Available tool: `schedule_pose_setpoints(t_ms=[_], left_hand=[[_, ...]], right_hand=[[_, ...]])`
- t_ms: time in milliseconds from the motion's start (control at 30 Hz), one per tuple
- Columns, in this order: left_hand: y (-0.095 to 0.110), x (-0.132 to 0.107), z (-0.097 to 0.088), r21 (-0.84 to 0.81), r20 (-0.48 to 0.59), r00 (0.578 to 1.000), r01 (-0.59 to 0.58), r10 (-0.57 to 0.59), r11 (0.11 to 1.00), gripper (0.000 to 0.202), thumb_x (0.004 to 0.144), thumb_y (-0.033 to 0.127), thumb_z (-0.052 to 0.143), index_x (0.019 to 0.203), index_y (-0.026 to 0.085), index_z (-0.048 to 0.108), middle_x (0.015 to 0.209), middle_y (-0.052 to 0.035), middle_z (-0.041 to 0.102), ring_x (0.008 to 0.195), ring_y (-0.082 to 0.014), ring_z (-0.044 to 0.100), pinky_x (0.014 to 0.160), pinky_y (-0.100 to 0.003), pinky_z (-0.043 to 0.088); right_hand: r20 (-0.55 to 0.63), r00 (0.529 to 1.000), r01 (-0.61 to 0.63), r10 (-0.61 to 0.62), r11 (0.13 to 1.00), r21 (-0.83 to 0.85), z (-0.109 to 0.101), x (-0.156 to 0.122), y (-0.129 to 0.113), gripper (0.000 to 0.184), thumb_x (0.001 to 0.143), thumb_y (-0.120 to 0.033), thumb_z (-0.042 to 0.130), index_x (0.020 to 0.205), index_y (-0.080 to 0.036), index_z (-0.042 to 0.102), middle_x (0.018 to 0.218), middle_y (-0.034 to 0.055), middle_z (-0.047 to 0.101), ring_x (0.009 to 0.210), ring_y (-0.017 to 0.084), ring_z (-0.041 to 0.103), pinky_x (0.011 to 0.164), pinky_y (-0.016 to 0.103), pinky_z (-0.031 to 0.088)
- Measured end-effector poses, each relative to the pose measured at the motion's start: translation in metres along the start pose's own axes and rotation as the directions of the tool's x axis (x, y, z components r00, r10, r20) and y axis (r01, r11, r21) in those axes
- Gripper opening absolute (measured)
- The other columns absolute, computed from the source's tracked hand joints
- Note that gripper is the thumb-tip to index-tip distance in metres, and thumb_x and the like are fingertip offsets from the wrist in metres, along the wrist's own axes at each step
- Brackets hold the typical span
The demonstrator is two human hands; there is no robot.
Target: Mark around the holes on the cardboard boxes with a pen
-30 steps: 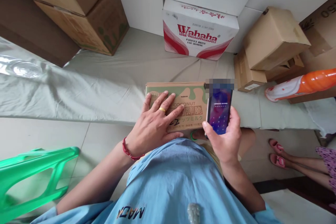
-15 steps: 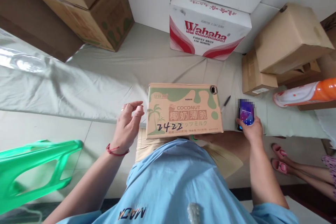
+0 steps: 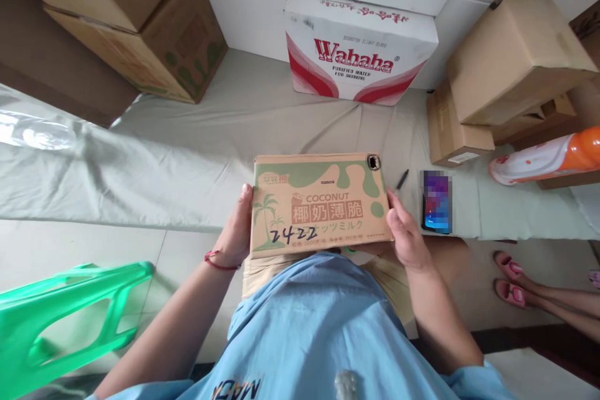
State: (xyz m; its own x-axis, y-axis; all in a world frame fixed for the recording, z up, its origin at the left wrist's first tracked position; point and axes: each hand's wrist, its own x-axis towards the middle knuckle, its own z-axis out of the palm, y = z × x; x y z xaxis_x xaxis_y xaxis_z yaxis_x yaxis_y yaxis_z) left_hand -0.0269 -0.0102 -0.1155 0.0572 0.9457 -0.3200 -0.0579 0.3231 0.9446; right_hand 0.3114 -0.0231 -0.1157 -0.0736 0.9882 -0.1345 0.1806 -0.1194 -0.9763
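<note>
Cardboard box [image 3: 323,205] held between the two hands at the near edge of the cloth-covered table [image 3: 244,119], in front of the wearer's waist. Printed face toward the camera: green palm tree, "COCONUT", and "2422" handwritten in black at lower left. Dark-rimmed patch [image 3: 373,162] at the upper right corner. Whether the table bears any of the box's weight cannot be told.

Left hand [image 3: 238,225]: pressed to the left end of the box, thumb up along the edge, other fingers mostly hidden. Red bracelet [image 3: 221,261] at that wrist.

Right hand [image 3: 405,231]: closed about the right end, thumb bent at the front edge, fingers along the side.

Phone [image 3: 435,206] lies on the table near the right hand, apart from it; upper part of its screen masked. Pen [image 3: 402,179] between box and phone, slanted, its lower end close to the right fingertips.

Behind the box: white water carton [image 3: 359,50] lettered "Wahaha", against the wall. To the right: stacked brown boxes [image 3: 515,65] and, in front of them, an orange-and-white bottle [image 3: 544,155] at a slant. Farther left on the table, a green-patterned carton [image 3: 187,53].

Floor: green stool [image 3: 94,287] at left; another person's pink slippers [image 3: 510,292] at right.
</note>
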Motion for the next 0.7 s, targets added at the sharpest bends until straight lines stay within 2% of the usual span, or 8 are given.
schedule_pose_setpoints(t_ms=[67,100,200,300,400,500,600,700], left_hand=[[0.011,-0.002,0.004,-0.109,0.038,0.995,0.100,-0.096,0.989,0.087,0.097,0.091,0.043,0.140,0.020,0.072,0.119,-0.0167,0.082,0.128,-0.0432,0.075,0.103,-0.058,0.068],[0.015,-0.003,0.003,-0.131,0.048,0.993,0.110,-0.104,0.985,0.086,0.094,0.090,0.052,0.144,0.022,0.069,0.122,-0.0166,0.082,0.129,-0.0436,0.075,0.102,-0.057,0.068],[0.020,-0.002,-0.005,-0.151,0.050,0.994,0.102,-0.096,0.983,0.079,0.088,0.073,0.076,0.151,0.026,0.060,0.128,-0.0150,0.081,0.126,-0.0429,0.076,0.101,-0.055,0.070],[0.016,0.000,-0.009,-0.165,0.033,0.997,0.068,-0.063,0.984,0.073,0.086,0.052,0.077,0.151,0.029,0.056,0.133,-0.0128,0.079,0.122,-0.0411,0.077,0.100,-0.056,0.070],[0.009,-0.002,-0.007,-0.201,-0.010,1.000,-0.004,0.001,0.980,0.074,0.083,0.043,0.072,0.154,0.031,0.053,0.139,-0.0111,0.076,0.123,-0.0394,0.076,0.104,-0.057,0.068],[0.005,-0.006,-0.004,-0.227,-0.003,0.997,-0.072,0.074,0.971,0.085,0.076,0.039,0.079,0.156,0.029,0.054,0.145,-0.0111,0.072,0.130,-0.0405,0.071,0.106,-0.054,0.066],[0.005,-0.007,-0.006,-0.238,0.007,0.987,-0.155,0.161,0.959,0.092,0.070,0.041,0.087,0.157,0.028,0.059,0.146,-0.0098,0.070,0.134,-0.0408,0.066,0.104,-0.048,0.065],[0.007,-0.010,-0.004,-0.249,0.018,0.979,-0.191,0.202,0.949,0.094,0.068,0.044,0.093,0.155,0.031,0.062,0.146,-0.0075,0.070,0.133,-0.0385,0.066,0.101,-0.043,0.064]], right_hand=[[0.040,0.999,0.002,-0.005,0.997,0.071,0.012,0.003,-0.004,0.078,0.104,-0.070,0.058,0.169,-0.028,0.046,0.170,0.0092,0.056,0.163,0.029,0.048,0.137,0.056,0.037],[0.041,0.999,-0.005,0.001,0.995,0.098,0.016,0.004,-0.005,0.080,0.103,-0.070,0.060,0.170,-0.029,0.044,0.172,0.0084,0.054,0.164,0.029,0.046,0.136,0.057,0.038],[0.033,0.999,-0.047,0.042,0.985,0.168,0.019,0.006,-0.005,0.091,0.097,-0.076,0.064,0.172,-0.031,0.040,0.173,0.0091,0.053,0.163,0.030,0.048,0.130,0.056,0.047],[0.018,0.994,-0.112,0.111,0.959,0.260,0.014,0.007,-0.003,0.103,0.089,-0.084,0.068,0.172,-0.030,0.037,0.170,0.0129,0.055,0.153,0.034,0.060,0.119,0.056,0.056],[0.033,0.984,-0.178,0.177,0.924,0.339,0.003,0.008,0.000,0.116,0.080,-0.084,0.077,0.172,-0.030,0.034,0.164,0.0155,0.062,0.140,0.037,0.069,0.111,0.058,0.060],[0.150,0.968,-0.242,0.200,0.898,0.366,-0.006,0.006,-0.001,0.113,0.074,-0.084,0.084,0.165,-0.027,0.048,0.150,0.0156,0.072,0.137,0.039,0.071,0.109,0.057,0.061],[0.271,0.942,-0.299,0.200,0.868,0.397,-0.005,-0.001,-0.005,0.109,0.067,-0.080,0.092,0.155,-0.028,0.059,0.142,0.0147,0.076,0.136,0.040,0.071,0.110,0.055,0.061],[0.226,0.961,-0.248,0.162,0.866,0.435,0.000,-0.012,-0.015,0.100,0.064,-0.065,0.100,0.151,-0.031,0.063,0.142,0.0124,0.076,0.134,0.039,0.072,0.110,0.055,0.062]])
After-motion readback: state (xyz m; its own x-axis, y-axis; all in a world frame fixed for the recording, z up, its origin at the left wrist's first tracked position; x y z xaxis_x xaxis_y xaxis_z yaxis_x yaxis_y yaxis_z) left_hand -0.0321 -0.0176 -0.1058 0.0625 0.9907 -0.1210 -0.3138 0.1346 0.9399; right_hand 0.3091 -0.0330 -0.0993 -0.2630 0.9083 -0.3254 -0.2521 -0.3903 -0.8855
